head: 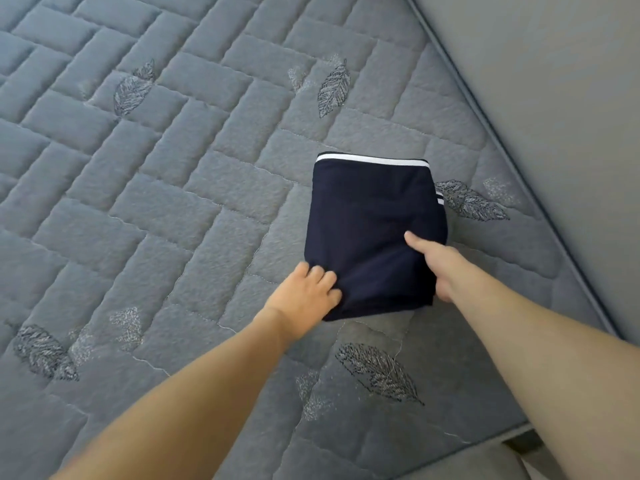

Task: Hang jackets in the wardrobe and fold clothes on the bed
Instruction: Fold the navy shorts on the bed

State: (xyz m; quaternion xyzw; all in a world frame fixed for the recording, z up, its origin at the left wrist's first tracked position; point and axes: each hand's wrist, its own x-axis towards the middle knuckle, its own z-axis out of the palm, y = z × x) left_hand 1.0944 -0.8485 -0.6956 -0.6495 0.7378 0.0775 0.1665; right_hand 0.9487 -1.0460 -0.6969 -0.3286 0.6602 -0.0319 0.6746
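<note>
Grey wall (554, 81), pale floor (502, 462), soft daylight

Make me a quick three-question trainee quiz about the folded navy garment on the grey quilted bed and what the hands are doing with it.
1. True or false: the folded navy garment with white stripe trim lies on the grey quilted bed cover.
2. Which hand has its thumb on top of the garment? A) left hand B) right hand
3. Fill in: the white stripe runs along the garment's ____ edge.

Key: 1 true; 2 B; 3 far.
</note>
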